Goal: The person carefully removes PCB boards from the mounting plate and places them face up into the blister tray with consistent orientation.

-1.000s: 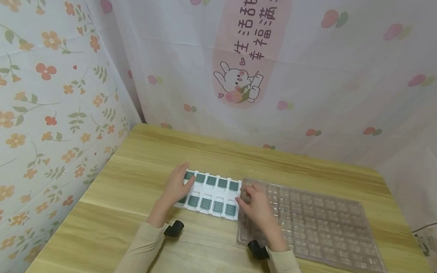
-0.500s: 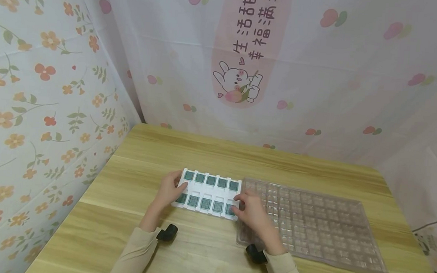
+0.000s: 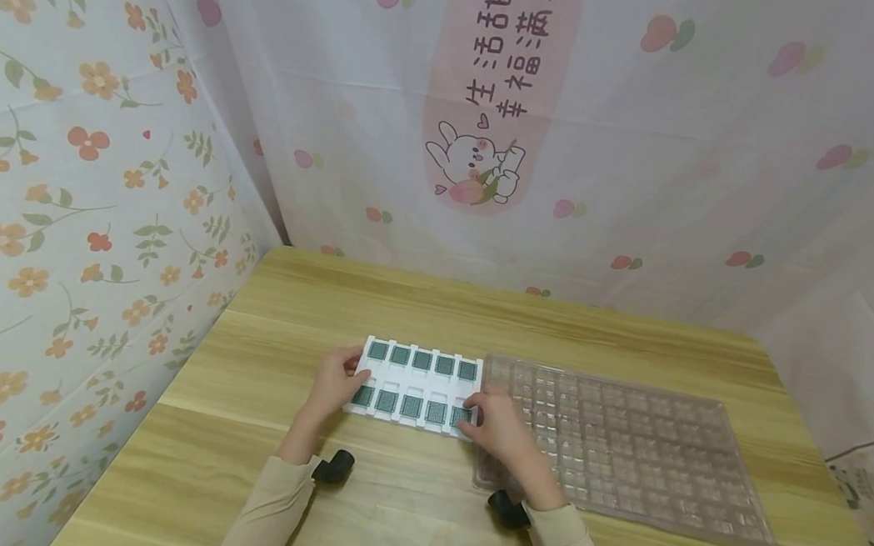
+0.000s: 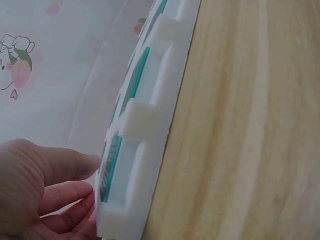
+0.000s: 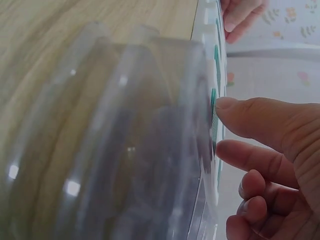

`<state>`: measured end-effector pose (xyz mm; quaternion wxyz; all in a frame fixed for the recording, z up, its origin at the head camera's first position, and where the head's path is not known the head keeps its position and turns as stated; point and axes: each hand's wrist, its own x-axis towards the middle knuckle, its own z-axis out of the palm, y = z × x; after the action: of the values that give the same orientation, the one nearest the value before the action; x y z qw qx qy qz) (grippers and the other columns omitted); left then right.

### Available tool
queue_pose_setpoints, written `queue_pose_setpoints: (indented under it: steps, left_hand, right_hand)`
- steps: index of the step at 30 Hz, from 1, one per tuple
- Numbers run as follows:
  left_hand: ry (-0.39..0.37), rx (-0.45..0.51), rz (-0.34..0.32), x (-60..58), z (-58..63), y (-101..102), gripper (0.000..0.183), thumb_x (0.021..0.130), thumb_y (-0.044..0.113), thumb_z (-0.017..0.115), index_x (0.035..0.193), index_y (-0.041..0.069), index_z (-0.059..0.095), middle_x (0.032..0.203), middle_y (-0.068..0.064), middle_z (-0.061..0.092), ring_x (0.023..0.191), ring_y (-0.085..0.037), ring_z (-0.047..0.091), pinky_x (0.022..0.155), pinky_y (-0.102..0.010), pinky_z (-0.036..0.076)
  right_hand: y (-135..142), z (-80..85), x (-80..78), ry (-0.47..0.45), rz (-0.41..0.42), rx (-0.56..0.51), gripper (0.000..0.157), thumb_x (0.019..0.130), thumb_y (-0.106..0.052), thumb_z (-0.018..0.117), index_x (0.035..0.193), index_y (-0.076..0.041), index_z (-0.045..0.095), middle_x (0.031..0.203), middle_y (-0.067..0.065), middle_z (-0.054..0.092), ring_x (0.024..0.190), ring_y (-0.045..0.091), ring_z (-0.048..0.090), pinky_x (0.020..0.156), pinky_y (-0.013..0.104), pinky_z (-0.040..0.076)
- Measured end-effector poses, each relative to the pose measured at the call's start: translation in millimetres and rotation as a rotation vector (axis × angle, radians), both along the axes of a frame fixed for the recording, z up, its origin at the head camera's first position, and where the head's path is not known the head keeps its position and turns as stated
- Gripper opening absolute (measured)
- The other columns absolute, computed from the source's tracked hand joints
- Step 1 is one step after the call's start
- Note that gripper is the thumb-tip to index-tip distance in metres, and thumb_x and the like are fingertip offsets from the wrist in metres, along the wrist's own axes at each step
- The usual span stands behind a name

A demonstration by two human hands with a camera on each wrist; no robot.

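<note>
A white foam tray (image 3: 433, 384) holds two rows of square green chips with fine grids. At its left end, my left hand (image 3: 331, 381) grips the edge, thumb on top; the left wrist view shows that hand (image 4: 50, 190) beside the tray's notched side (image 4: 145, 117). My right hand (image 3: 501, 423) is at the opposite end, thumb and forefinger on the front-right chip (image 3: 459, 414). Up close, the right thumb and forefinger (image 5: 240, 155) pinch toward opposite edges of this chip (image 5: 214, 117), while the other fingers curl in. The chip still sits level with its neighbours.
A large clear plastic tray (image 3: 658, 466) with many small pockets lies against the foam tray's right end, under the right forearm. Both stand on a wood-grain table (image 3: 394, 487). A printed curtain (image 3: 622, 192) hangs behind the table.
My left hand has slid back from over the leftmost chips to the foam tray's left edge. My right hand has come down and left from the tray's right edge onto the front-right chip.
</note>
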<state>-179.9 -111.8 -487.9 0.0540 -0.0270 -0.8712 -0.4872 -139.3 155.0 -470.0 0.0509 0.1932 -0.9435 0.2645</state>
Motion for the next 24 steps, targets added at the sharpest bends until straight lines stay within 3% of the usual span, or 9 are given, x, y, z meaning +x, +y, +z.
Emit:
queue_pose_setpoints:
  steps: [8, 24]
  left_hand:
    - [-0.015, 0.02, 0.012, -2.7, -5.3, -2.0, 0.035, 0.077, -0.009, 0.067, 0.111, -0.017, 0.058, 0.092, -0.023, 0.061, 0.083, -0.028, 0.056, 0.072, -0.034, 0.052]
    - [-0.007, 0.031, 0.014, -2.3, -4.1, -0.8, 0.034, 0.076, -0.009, 0.067, 0.109, -0.018, 0.06, 0.088, -0.023, 0.062, 0.08, -0.028, 0.057, 0.071, -0.034, 0.052]
  right_hand:
    - [-1.9, -0.4, 0.1, -0.023, -0.006, 0.026, 0.023, 0.066, -0.013, 0.084, 0.079, -0.002, 0.068, 0.068, 0.0, 0.045, 0.062, 0.01, 0.04, 0.052, 0.021, 0.036]
    - [-4.1, 0.3, 0.7, -0.015, -0.012, 0.054, 0.025, 0.064, -0.012, 0.084, 0.079, 0.0, 0.068, 0.071, 0.001, 0.049, 0.063, 0.012, 0.041, 0.052, 0.022, 0.039]
